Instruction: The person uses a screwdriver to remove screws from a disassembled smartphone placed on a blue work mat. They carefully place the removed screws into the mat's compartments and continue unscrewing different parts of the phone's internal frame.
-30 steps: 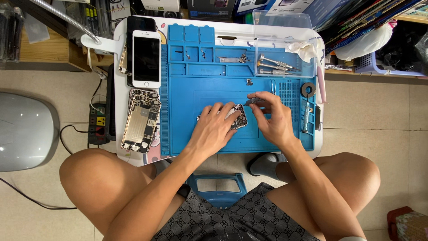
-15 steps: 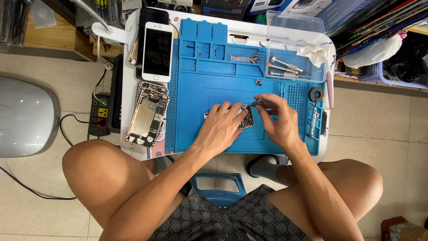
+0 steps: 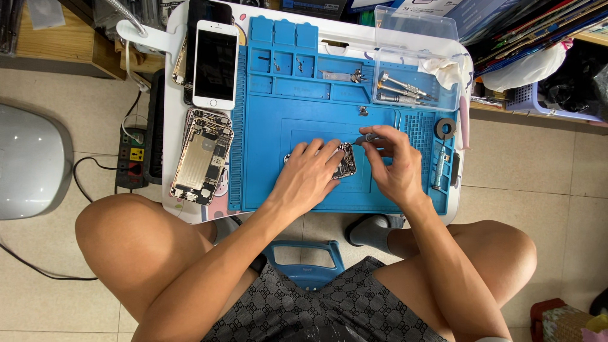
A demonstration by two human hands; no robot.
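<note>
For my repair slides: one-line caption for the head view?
Left hand steadies a circuit board on a blue mat; right hand holds a screwdriver.

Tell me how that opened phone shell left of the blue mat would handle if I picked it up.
The shell looks thin and metal-framed, so probably stiff and light. Its exposed parts face up, so likely fragile to finger pressure. It lies flat near the table edge, unlikely to roll, though it might slide.

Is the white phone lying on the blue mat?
No, the white phone lies on the white table, left of the blue mat.
</note>
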